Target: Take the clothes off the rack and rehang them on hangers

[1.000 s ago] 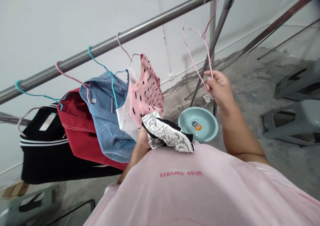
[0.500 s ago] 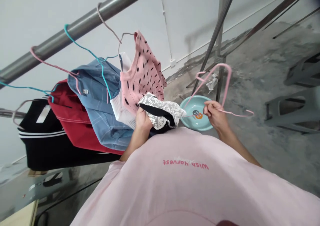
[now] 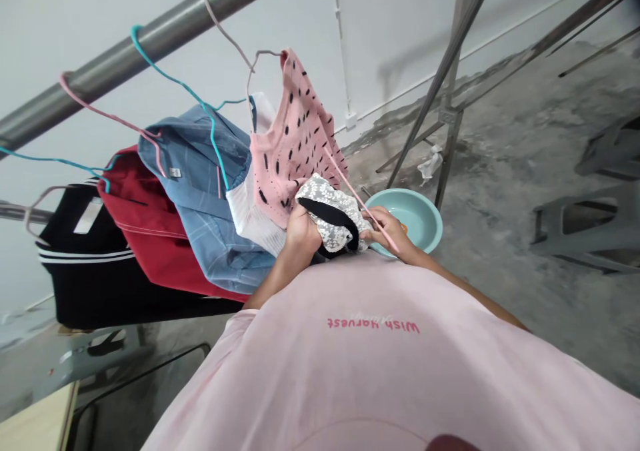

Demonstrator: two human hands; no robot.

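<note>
My left grip is clenched on a white lace cloth with a black band, and I hold this cloth in front of my chest, above my pale pink T-shirt. My right grip is closed on a thin pink wire hanger, just beside the lace, and the hanger lies slanted over the cloth. Below my right grip, a round teal plastic basin stands on the rough concrete floor. Inside it I can see only a small orange label (my hand covers part of the basin). To my left, a steel rail carries a pink top with black dashes, a blue plaid shirt, a red garment and a black garment with white stripes, all on wire hangers. A grey plastic stool stands on the floor at my right.
</note>
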